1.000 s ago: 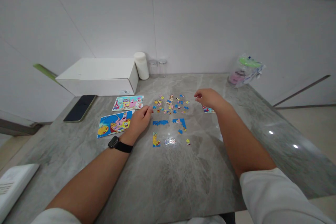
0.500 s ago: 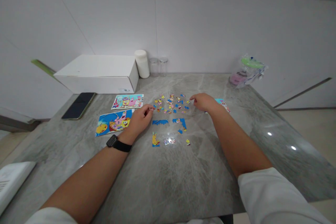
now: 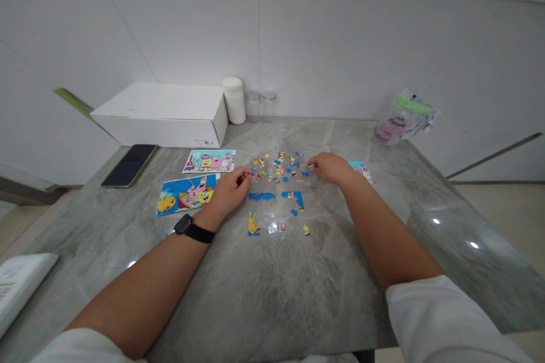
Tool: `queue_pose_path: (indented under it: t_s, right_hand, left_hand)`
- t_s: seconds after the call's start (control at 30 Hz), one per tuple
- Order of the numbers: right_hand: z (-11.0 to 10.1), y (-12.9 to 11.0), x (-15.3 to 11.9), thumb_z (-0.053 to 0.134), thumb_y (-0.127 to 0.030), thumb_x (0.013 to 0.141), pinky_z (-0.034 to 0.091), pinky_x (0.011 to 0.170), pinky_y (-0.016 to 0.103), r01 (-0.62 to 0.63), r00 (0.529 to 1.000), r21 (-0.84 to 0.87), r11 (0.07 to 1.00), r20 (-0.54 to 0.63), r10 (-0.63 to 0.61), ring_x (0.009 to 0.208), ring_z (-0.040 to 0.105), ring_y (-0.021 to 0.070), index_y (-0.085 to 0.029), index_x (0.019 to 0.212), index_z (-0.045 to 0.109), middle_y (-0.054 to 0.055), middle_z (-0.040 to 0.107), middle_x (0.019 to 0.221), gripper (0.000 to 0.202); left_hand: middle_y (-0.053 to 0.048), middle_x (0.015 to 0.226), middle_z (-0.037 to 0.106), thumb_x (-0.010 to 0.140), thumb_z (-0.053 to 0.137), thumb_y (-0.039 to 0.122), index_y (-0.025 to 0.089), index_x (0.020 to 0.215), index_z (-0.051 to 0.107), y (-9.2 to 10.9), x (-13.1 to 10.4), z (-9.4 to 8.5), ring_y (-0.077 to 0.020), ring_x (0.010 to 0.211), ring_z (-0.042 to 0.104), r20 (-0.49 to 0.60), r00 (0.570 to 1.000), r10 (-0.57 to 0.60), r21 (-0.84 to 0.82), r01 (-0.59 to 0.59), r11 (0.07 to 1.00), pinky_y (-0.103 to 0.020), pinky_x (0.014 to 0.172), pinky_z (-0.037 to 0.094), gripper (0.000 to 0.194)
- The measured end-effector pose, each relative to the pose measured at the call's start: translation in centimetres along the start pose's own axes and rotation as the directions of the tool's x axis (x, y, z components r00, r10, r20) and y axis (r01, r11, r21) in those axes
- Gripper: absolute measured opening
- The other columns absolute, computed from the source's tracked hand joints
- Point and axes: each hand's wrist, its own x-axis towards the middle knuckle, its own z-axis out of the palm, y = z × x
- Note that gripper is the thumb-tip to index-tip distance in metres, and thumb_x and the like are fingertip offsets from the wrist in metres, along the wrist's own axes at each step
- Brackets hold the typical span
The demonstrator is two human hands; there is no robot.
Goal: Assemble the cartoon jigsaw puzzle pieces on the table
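Loose jigsaw puzzle pieces (image 3: 279,171) lie scattered between my two hands. My left hand (image 3: 233,187), wearing a black watch on its wrist, is closed in a pinch at the left side of the scatter, with a small puzzle piece (image 3: 248,174) at its fingertips. At the right side my right hand (image 3: 327,167) has thumb and index finger together on another puzzle piece (image 3: 310,165). Nearer me lie joined sections: a blue strip (image 3: 261,196), a blue corner (image 3: 300,198) and a yellow corner (image 3: 252,226). A few pale pieces (image 3: 276,228) and a yellow-green piece (image 3: 306,230) lie beside them.
Two cartoon picture sheets (image 3: 209,161) lie at the left, one partly behind my left hand; another picture (image 3: 363,170) is beyond my right forearm. A phone (image 3: 130,166), white box (image 3: 159,116), white bottle (image 3: 234,101), clear jars (image 3: 261,106) and bagged item (image 3: 404,118) stand farther out.
My right thumb and index finger have closed onto a piece at the scatter's right edge. My left hand keeps its pinch almost in place. The view has shifted slightly.
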Motion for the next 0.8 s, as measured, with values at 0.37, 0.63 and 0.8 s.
queue_pose_path:
  t_s: [0.37, 0.63, 0.8]
  right_hand:
    - [1.5, -2.3, 0.8, 0.063, -0.025, 0.099, 0.050, 0.096, 0.029, 0.210, 0.977, 0.025, 0.977, -0.044, -0.209, 0.111, 0.071, 0.0242, -0.035, 0.121, 0.084, 0.006, 0.080, 0.121, 0.032]
    - [1.5, -3.7, 0.2, 0.055, -0.021, 0.102, 0.049, 0.097, 0.029, 0.230, 0.963, 0.019, 0.973, -0.147, -0.224, 0.114, 0.067, 0.0241, -0.030, 0.133, 0.078, 0.010, 0.075, 0.125, 0.040]
    - [2.6, -5.6, 0.0, 0.051, -0.023, 0.105, 0.048, 0.098, 0.030, 0.316, 0.935, 0.054, 0.947, -0.184, -0.302, 0.113, 0.065, 0.0232, -0.030, 0.139, 0.075, 0.011, 0.071, 0.124, 0.042]
  left_hand:
    - [-0.004, 0.093, 0.075, 0.097, 0.055, 0.033, 0.022, 0.110, 0.072, 0.2, 0.1, 0.1, -0.0207, 0.083, 0.068, 0.002, 1.000, 0.021, -0.020, -0.021, 1.000, -0.035, 0.079, 0.053, 0.024]
    - [-0.007, 0.121, 0.076, 0.099, 0.055, 0.028, 0.022, 0.122, 0.070, 0.4, -0.1, 0.1, -0.0241, 0.113, 0.070, 0.050, 0.992, 0.115, -0.002, -0.115, 0.993, -0.042, 0.103, 0.055, 0.028]
    - [-0.011, 0.133, 0.074, 0.102, 0.056, 0.032, 0.020, 0.134, 0.067, 0.5, -0.3, 0.3, -0.0270, 0.126, 0.067, 0.120, 0.975, 0.187, 0.003, -0.188, 0.982, -0.048, 0.113, 0.051, 0.036]
